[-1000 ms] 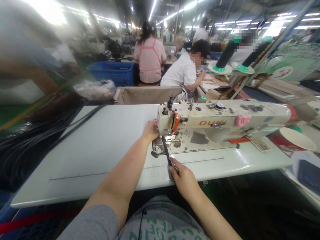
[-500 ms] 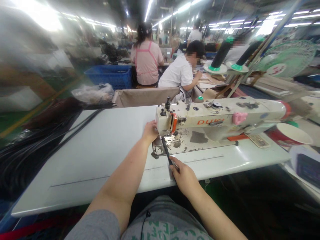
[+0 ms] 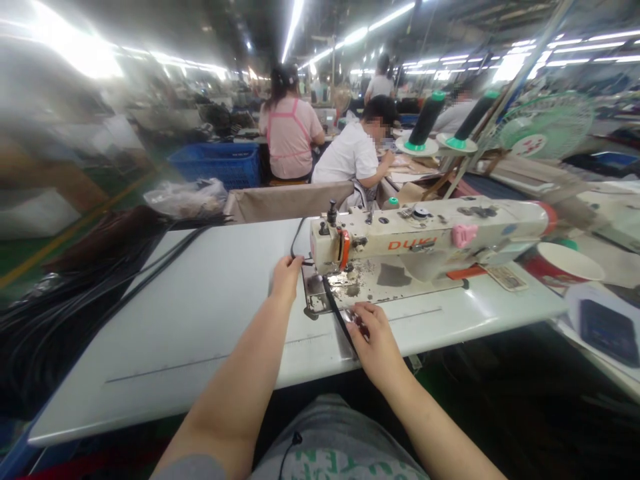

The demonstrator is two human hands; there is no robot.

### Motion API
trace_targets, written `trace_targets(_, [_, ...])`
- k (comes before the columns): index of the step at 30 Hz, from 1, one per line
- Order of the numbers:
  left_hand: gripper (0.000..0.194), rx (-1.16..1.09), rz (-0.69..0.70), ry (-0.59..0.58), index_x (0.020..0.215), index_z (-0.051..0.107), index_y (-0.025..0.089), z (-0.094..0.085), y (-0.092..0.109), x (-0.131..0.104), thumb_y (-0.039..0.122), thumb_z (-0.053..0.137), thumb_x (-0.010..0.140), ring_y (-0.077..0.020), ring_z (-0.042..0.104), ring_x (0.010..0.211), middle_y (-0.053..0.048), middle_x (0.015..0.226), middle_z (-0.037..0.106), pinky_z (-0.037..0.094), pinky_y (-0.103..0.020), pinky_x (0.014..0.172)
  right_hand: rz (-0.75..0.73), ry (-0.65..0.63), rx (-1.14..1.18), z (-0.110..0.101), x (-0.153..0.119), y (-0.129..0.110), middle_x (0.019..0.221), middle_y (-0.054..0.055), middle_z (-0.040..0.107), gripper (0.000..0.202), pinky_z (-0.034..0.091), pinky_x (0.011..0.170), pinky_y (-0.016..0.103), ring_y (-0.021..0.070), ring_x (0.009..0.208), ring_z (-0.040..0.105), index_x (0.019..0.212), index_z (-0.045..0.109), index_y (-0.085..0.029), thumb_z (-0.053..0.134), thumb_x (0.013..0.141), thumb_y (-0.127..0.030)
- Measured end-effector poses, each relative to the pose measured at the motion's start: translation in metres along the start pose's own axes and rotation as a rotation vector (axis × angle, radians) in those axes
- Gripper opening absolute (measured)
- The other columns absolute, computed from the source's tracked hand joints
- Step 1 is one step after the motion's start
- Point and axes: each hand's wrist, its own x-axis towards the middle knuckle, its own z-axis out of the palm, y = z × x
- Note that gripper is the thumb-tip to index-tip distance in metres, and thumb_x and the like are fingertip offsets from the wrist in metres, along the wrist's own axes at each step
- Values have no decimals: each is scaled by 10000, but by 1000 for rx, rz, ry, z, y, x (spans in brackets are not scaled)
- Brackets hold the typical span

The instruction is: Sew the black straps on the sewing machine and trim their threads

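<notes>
Left hand (image 3: 285,279) pinches narrow black strip (image 3: 293,244), right hand (image 3: 374,337), grip unclear, sits near white counter's (image 3: 225,293) lower edge, blue plastic crate (image 3: 215,165) upper left.

Upper body of the person: grey shirt (image 3: 327,415) with green lettering (image 3: 373,460).

The cloth is a plain mid-grey, printed across the front with large green capitals, cut by the lower edge of view and not surely legible. A thin dark cord (image 3: 284,455) lies against the front, bearing a small rounded black toggle (image 3: 297,438) at one end. The left sleeve (image 3: 193,469) is short and grey; left hand (image 3: 286,279) and right hand (image 3: 376,341) are ungloved, both forearms (image 3: 245,373) uncovered.
</notes>
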Motion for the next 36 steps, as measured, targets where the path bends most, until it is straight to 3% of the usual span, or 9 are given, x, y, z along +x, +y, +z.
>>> trace_targets(4, [328,-241,-31,31,859,584,171,-15,1,-25,494,617,813,-169,685,858,-50,870,694,574,-318,845,-48,-134,80,4,6,-16,1074,109,643,248,514,948,379,242,1003,615,1055,701,-192,570,921,-354])
trace_targets(9, [386,-388,-47,79,888,600,168,-38,6,-61,483,763,734,-170,704,848,-24,834,672,595,-375,914,88,-336,266,23,11,-30,810,20,646,364,507,728,294,181,754,600,1094,695,-192,561,938,-493])
trace_targets(13, [372,-417,-34,116,910,619,172,-53,8,-87,467,784,756,-187,725,896,-39,877,720,590,-381,941,295,-445,546,43,20,-31,726,9,614,495,361,513,223,101,562,463,918,700,-154,583,892,-634])
trace_targets(16, [363,-403,5,138,948,627,174,-64,12,-103,470,771,796,-203,737,941,-63,939,756,583,-384,954,402,-463,671,58,29,-32,681,7,592,560,250,449,208,76,498,387,901,701,-128,644,817,-679])
trace_targets(22, [326,-279,71,145,986,631,176,-85,21,-130,452,741,853,-224,741,1009,-104,1034,775,570,-374,972,398,-478,703,80,43,-36,645,-11,542,567,189,423,213,58,447,312,850,665,-131,611,819,-695])
trace_targets(29, [322,-234,80,152,977,631,177,-100,22,-151,453,740,853,-238,746,1013,-119,1050,775,583,-374,950,331,-591,669,86,45,-49,620,-42,452,602,151,441,224,61,452,238,850,642,-149,563,823,-745])
trace_targets(34, [319,-240,42,153,1016,627,180,-108,17,-157,451,721,875,-232,735,1030,-107,1067,771,576,-380,958,234,-574,542,81,45,-52,592,-63,371,532,229,477,231,99,493,287,814,589,-188,461,895,-698])
trace_targets(36, [321,-191,27,124,1009,636,183,-114,14,-156,462,721,873,-227,730,1012,-92,1035,768,568,-373,954,184,-515,467,73,43,-50,623,-52,408,414,299,534,235,123,566,367,791,560,-206,548,885,-609])
